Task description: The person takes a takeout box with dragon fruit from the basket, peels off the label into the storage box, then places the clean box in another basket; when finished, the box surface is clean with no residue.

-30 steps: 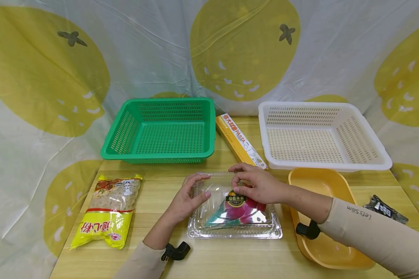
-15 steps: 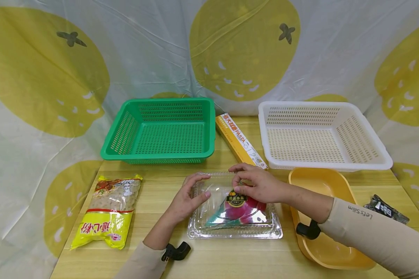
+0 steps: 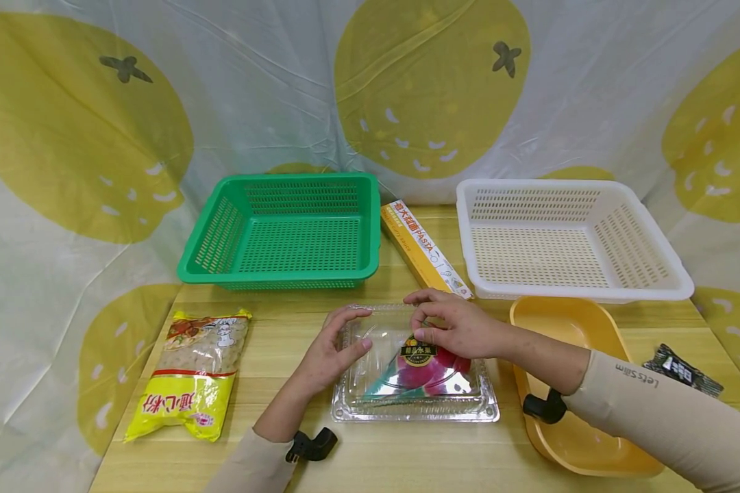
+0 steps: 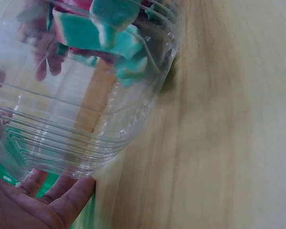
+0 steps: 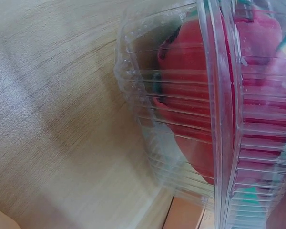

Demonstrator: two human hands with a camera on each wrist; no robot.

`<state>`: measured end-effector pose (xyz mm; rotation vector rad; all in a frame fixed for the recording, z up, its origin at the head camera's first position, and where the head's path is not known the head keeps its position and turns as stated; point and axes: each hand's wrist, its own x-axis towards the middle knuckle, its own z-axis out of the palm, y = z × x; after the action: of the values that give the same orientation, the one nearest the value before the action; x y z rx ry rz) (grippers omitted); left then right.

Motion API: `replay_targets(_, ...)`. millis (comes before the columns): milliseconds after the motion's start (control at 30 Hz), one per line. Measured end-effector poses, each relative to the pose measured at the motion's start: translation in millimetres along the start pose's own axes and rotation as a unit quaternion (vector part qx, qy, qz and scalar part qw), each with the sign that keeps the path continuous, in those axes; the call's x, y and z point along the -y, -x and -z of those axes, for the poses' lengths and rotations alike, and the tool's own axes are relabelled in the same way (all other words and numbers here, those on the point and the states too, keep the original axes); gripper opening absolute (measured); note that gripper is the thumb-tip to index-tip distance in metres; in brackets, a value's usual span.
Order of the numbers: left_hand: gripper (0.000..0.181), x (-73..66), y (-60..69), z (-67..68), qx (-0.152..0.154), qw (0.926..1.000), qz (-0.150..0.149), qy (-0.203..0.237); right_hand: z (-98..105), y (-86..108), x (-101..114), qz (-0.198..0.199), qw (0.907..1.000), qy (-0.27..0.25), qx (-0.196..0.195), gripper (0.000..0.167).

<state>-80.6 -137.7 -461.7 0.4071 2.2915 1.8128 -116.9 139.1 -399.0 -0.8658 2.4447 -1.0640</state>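
Note:
A clear plastic clamshell fruit box (image 3: 416, 409) lies closed in front of me, with pink and green fruit-like pieces (image 3: 432, 376) inside and a black-and-gold label (image 3: 418, 350) on its lid. My left hand (image 3: 329, 352) touches its left side and far-left corner, thumb over the lid, fingers fairly straight. From the right, my right hand (image 3: 453, 329) rests across the lid, fingers bent loosely and thumb beside the label. In the left wrist view, the left fingers (image 4: 69, 200) meet the box's ribbed end. The right wrist view shows a red piece (image 5: 188, 95) through the box's wall.
Behind the box stand a green basket (image 3: 277, 276) and a white basket (image 3: 580, 293), a pasta box (image 3: 422, 250) between them. To the left lies a yellow pasta bag (image 3: 191, 376). An orange tub (image 3: 592, 452) sits under my right forearm, near a black packet (image 3: 684, 372).

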Motion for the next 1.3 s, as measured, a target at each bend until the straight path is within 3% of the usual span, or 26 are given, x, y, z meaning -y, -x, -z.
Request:
replay_targets(433, 0.049, 0.1, 0.4, -0.1, 0.001, 0.9999, 0.016, 0.005, 0.3, 0.8, -2.3, 0.002, 0.9999, -0.014, 0.001, 0.01)
replay_targets(1300, 0.048, -1.2, -0.2, -0.7, -0.003, 0.9999, 0.009, 0.003, 3.0, 0.8, -4.1, 0.001, 0.9996, -0.027, 0.012, 0.009)
